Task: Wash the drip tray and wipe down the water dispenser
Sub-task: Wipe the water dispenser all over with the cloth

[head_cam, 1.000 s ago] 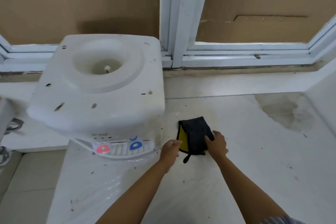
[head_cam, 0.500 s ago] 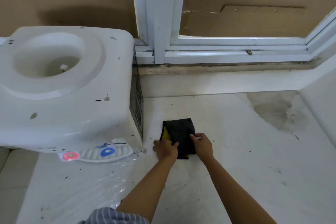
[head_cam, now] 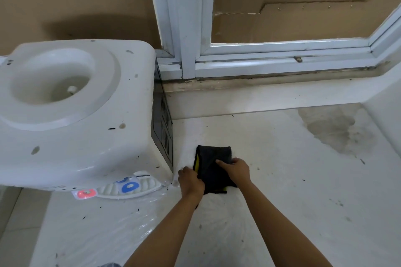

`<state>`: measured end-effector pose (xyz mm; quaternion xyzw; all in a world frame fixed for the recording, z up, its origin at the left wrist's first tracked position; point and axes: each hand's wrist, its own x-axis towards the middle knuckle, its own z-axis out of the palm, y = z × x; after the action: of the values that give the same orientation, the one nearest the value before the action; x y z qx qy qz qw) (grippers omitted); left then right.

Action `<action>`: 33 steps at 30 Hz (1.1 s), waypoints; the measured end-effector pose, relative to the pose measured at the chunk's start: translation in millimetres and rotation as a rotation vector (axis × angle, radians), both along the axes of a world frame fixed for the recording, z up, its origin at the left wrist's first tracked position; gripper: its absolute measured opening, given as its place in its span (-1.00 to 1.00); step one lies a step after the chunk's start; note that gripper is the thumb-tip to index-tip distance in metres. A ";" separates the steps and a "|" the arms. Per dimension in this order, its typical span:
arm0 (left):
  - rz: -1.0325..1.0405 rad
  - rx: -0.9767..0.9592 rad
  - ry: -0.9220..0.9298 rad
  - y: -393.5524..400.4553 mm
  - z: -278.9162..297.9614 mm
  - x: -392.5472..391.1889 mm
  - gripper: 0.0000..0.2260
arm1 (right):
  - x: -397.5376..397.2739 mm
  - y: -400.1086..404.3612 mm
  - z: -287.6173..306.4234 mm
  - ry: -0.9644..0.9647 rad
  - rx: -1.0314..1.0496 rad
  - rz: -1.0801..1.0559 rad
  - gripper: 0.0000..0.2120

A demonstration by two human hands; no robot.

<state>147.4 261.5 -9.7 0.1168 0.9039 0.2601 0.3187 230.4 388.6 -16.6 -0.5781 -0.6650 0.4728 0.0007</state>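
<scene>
Step in hand, by judgement: preparing the cleaning cloth [head_cam: 213, 165] ahead of the wipe-down. The cloth, black with a yellow face showing at its left edge, lies folded on the white table [head_cam: 282, 180] at lower centre of the frame, just right of the water dispenser [head_cam: 71, 128].

The left hand [head_cam: 191, 182] grips the cloth's lower left edge, fingers curled over it. The right hand [head_cam: 235, 169] presses on the cloth's right side, forefinger extended across the fabric; whether its thumb pinches the edge cannot be told.

The dispenser occupies the left of the frame, its top speckled with dark marks. The drip tray [head_cam: 128, 189] sits in place beneath the red tap tab [head_cam: 85, 193] and blue tap tab [head_cam: 129, 186], at lower left.

The next move calls for lifting the folded cloth as one pad, keeping the fold closed, and carrying it left to the spotted top surface. The tray appears not yet removed for washing.
</scene>
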 end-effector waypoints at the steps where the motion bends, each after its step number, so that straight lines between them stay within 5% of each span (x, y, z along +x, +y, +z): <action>1: 0.021 0.038 -0.017 -2.4 3.1 -0.9 -0.80 | 0.3 -2.9 -1.4 0.028 0.007 0.030 -0.66; 7: 0.057 0.255 -0.174 -19.6 9.5 1.6 -0.64 | 17.4 -27.4 19.7 0.418 -0.190 -0.061 -0.73; 11: 0.106 0.415 -0.334 -27.6 42.6 1.4 -0.85 | 35.2 -48.2 49.6 0.550 -0.352 -0.129 -0.65; 17: 0.075 0.646 -0.664 -55.0 76.1 5.4 -0.58 | 46.9 -99.0 97.5 0.671 -0.380 -0.139 -0.64; 24: 0.110 0.643 -0.422 -103.5 104.0 2.0 -0.57 | 42.4 -164.4 144.3 0.878 -0.250 -0.134 -0.71; 28: 0.071 0.458 -0.683 -131.6 112.2 -12.0 -0.52 | 25.0 -199.5 158.1 1.054 -0.334 -0.171 -0.64; 33: -0.011 0.573 -0.921 -177.0 103.7 -29.7 -0.61 | 4.0 -230.6 144.2 1.090 -0.432 -0.412 -0.65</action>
<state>117.7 84.5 94.0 0.0776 0.5631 0.5187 0.6387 234.4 158.0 127.5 -0.3573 -0.3330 0.8139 0.3145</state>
